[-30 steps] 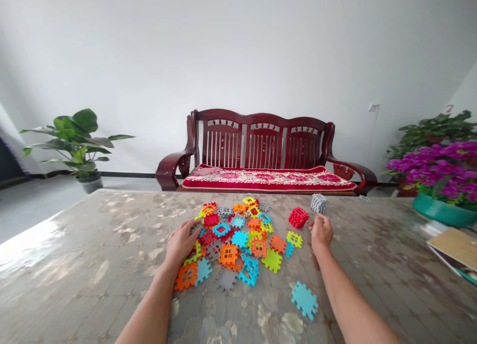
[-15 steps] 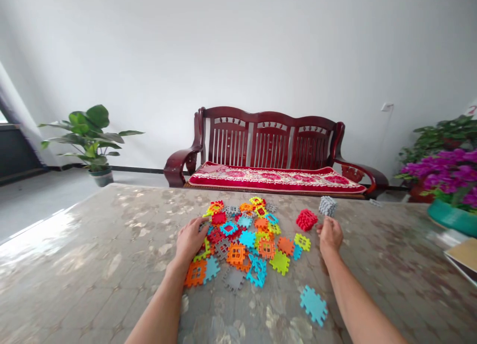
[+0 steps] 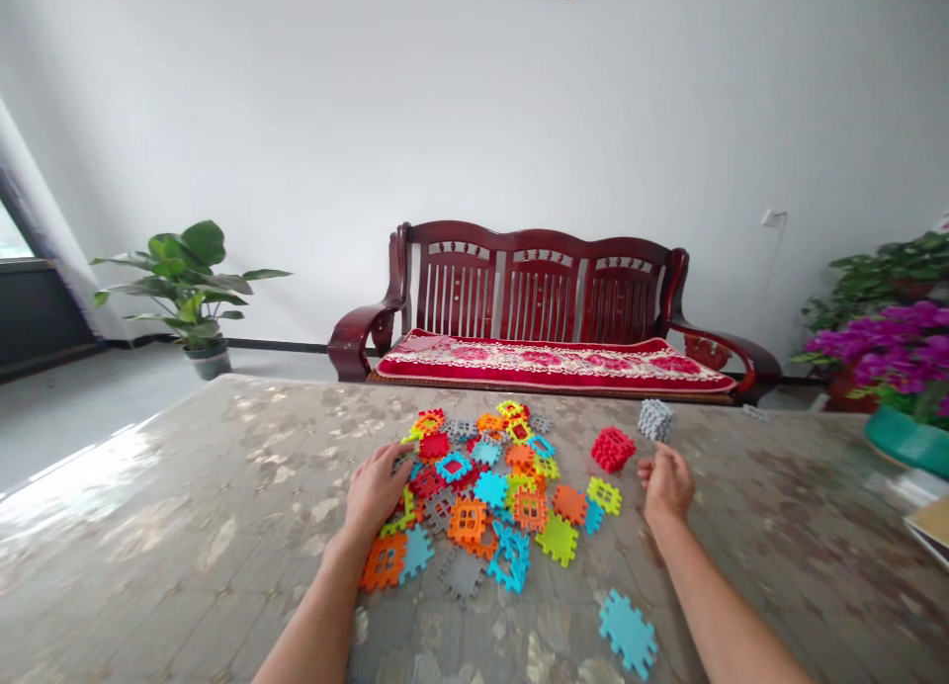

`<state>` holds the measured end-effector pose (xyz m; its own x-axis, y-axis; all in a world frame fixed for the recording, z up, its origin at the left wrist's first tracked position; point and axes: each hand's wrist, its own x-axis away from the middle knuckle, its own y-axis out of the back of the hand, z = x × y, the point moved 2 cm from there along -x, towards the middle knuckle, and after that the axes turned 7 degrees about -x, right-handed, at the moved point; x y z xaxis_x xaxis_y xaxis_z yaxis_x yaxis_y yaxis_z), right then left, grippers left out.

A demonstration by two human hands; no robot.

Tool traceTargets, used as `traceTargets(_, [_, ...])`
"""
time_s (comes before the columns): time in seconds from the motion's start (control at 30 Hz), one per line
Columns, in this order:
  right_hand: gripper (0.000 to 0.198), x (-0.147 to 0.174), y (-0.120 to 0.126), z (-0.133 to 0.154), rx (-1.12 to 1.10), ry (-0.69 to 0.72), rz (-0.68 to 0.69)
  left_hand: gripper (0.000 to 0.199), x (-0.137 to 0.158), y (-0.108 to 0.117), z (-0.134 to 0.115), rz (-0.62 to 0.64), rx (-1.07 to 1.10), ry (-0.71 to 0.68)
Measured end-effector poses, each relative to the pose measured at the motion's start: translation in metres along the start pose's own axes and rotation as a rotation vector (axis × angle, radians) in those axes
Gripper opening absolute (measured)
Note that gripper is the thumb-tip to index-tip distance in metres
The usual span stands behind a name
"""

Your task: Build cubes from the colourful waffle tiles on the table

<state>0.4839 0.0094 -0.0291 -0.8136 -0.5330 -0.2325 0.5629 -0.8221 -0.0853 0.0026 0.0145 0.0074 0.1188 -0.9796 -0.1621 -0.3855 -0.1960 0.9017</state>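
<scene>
My left hand (image 3: 377,486) lies at the left edge of a loose pile of flat plastic interlocking tiles, its fingers stretched over the nearest ones. Beside it are a red tile (image 3: 434,447), an orange window tile (image 3: 385,560) and a light blue tile (image 3: 416,553). My right hand (image 3: 669,481) is just in front of a grey stack of tiles (image 3: 656,420), to the right of a red stack of tiles (image 3: 613,449). Its fingers are loosely bent and apart, with nothing seen in them. A single blue tile (image 3: 629,633) lies nearer me.
A patterned cover spreads over the table (image 3: 185,526). Behind it stands a dark red wooden bench (image 3: 541,279) with a red cushion. Purple flowers in a teal pot (image 3: 908,442) and a box-like item (image 3: 932,526) are at the right. A potted plant (image 3: 197,289) stands at the left.
My right hand has shifted slightly right and its fingers have loosened. My left hand stays almost in place at the pile. The view has tilted up a little.
</scene>
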Motion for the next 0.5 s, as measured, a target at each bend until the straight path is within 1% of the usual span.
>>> traceTargets(0.1, [0.048, 0.003, 0.001, 0.004, -0.062, -0.034, -0.015, 0.036, 0.0, 0.0, 0.0, -0.007, 0.001, 0.002])
traceTargets(0.3, [0.047, 0.011, 0.004, 0.016, -0.17, -0.039, -0.031, 0.036, 0.0, -0.003, 0.002, -0.014, -0.008, -0.004])
traceTargets(0.33, [0.046, 0.013, 0.005, 0.018, -0.177, -0.019, -0.034, 0.036, 0.0, -0.004, 0.002, -0.014, -0.007, -0.007])
traceTargets(0.4, [0.044, 0.02, 0.005, 0.024, -0.167, 0.072, -0.014, 0.036, -0.001, -0.005, 0.003, -0.018, -0.006, -0.008])
traceTargets(0.47, [0.04, 0.03, 0.003, 0.031, -0.113, 0.204, 0.058, 0.036, -0.001, -0.006, 0.003, -0.022, -0.012, -0.014])
traceTargets(0.5, [0.039, 0.037, -0.001, 0.035, -0.067, 0.266, 0.12, 0.037, 0.0, -0.006, 0.003, -0.022, -0.018, -0.021])
